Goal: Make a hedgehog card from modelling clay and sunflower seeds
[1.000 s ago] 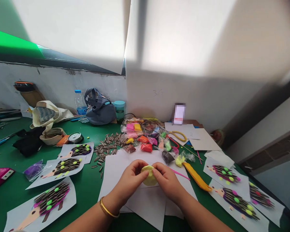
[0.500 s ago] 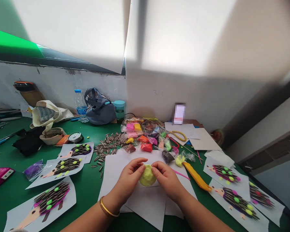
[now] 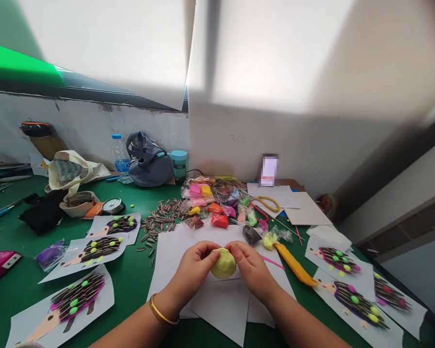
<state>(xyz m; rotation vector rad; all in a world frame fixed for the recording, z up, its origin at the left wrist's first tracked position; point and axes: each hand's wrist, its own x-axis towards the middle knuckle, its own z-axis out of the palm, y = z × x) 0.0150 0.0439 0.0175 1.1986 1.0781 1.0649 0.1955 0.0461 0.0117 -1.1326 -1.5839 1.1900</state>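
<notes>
A flattened round of yellow-green modelling clay (image 3: 224, 265) is held up between my two hands, above white paper sheets (image 3: 221, 309). My left hand (image 3: 197, 263) pinches its upper left edge between thumb and fingers. At the upper right edge, my right hand (image 3: 248, 266) grips the same clay with thumb and curled fingertips. Beyond my hands lie bagged lumps of coloured clay, among them a red one (image 3: 219, 221) and a yellow-green one (image 3: 270, 240). To the left of these is a pile of striped sunflower seeds (image 3: 163, 217).
Hedgehog pictures made with seeds and clay lie at left (image 3: 76, 302) and right (image 3: 355, 302). An orange-yellow craft knife (image 3: 295, 266) and yellow-handled scissors (image 3: 268, 203) are at right. A blue-grey bag (image 3: 150, 162) and a water bottle (image 3: 121, 162) stand by the wall.
The clay has turned slightly between my fingers and sits a little further right. Both hands' fingers have shifted along its upper edge.
</notes>
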